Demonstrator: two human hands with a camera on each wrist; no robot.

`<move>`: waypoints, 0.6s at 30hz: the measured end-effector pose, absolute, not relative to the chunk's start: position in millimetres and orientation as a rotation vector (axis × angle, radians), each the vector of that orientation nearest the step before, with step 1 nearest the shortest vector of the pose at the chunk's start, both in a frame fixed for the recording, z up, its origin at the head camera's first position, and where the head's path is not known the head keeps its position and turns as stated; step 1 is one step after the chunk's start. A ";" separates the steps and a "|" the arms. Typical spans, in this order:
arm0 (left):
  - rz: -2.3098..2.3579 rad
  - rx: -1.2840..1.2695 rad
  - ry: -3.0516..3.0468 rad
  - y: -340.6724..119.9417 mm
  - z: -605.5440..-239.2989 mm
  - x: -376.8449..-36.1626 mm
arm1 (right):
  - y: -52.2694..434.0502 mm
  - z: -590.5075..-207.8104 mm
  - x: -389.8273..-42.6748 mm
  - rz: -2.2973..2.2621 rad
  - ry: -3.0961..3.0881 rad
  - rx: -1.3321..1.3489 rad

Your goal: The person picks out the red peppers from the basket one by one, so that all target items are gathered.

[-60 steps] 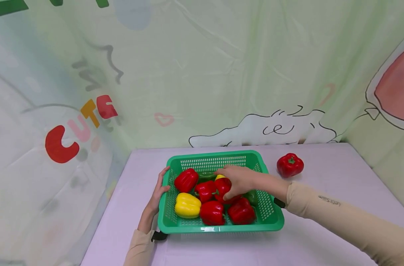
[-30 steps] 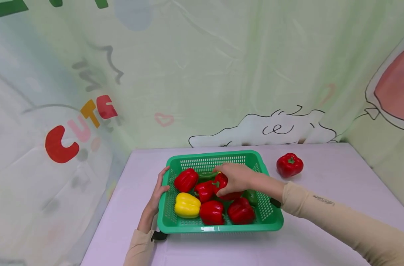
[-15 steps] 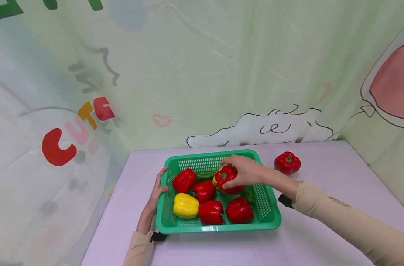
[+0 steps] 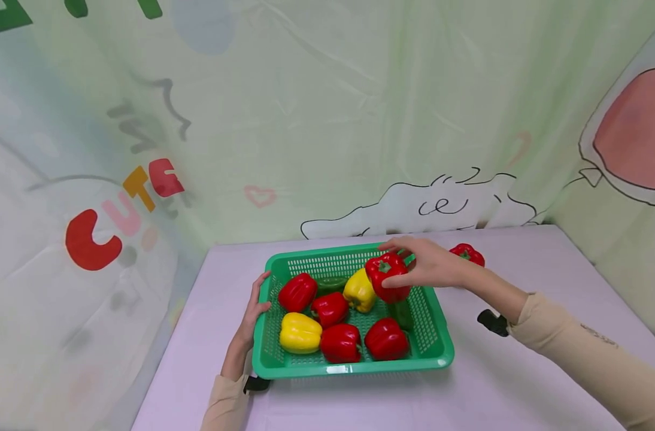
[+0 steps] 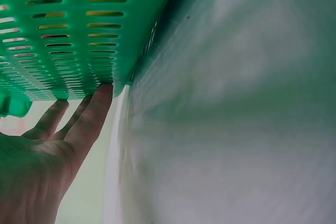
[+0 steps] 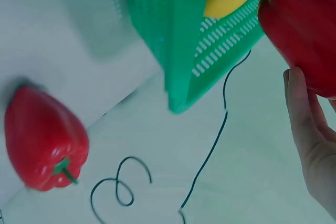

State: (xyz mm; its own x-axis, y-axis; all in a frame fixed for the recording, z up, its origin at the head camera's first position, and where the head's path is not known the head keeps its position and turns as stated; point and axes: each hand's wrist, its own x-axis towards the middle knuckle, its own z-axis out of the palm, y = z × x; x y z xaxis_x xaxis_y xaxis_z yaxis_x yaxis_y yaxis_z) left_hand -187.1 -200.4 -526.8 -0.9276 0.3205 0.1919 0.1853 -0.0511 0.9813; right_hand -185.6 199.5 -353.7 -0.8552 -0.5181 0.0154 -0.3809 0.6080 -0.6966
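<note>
My right hand (image 4: 435, 264) grips a red bell pepper (image 4: 388, 284) above the right part of a green plastic basket (image 4: 354, 368); the right wrist view shows its fingers against the pepper's skin. At the basket's left side rests my left hand (image 4: 252, 314); in the left wrist view its straight fingers (image 5: 86, 127) touch the slotted wall. Inside lie several more red bell peppers (image 4: 340, 344), a yellow one (image 4: 300, 333) at front left and another yellow one (image 4: 360, 291) near the middle. Two green vegetables (image 4: 331, 285), of a kind I cannot tell, are partly hidden.
Another red bell pepper (image 6: 44, 140) sits on the table right of the basket, partly behind my right arm in the head view. A pale cloth covers the table (image 4: 467, 377). A printed curtain (image 4: 306, 120) hangs behind and at both sides.
My right hand has lifted the red bell pepper from among the others and carried it up and to the right, uncovering the middle yellow pepper. My left hand stays at the basket's side.
</note>
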 end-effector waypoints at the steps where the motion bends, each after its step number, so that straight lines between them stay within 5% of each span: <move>1: 2.140 0.564 2.092 -200.2 -527.0 -187.4 | 203.1 -352.5 -185.1 -1.087 2.647 -0.736; 18: 2.140 0.560 2.100 -200.0 -526.3 -184.9 | 264.0 -344.5 -169.0 -1.216 2.824 -0.554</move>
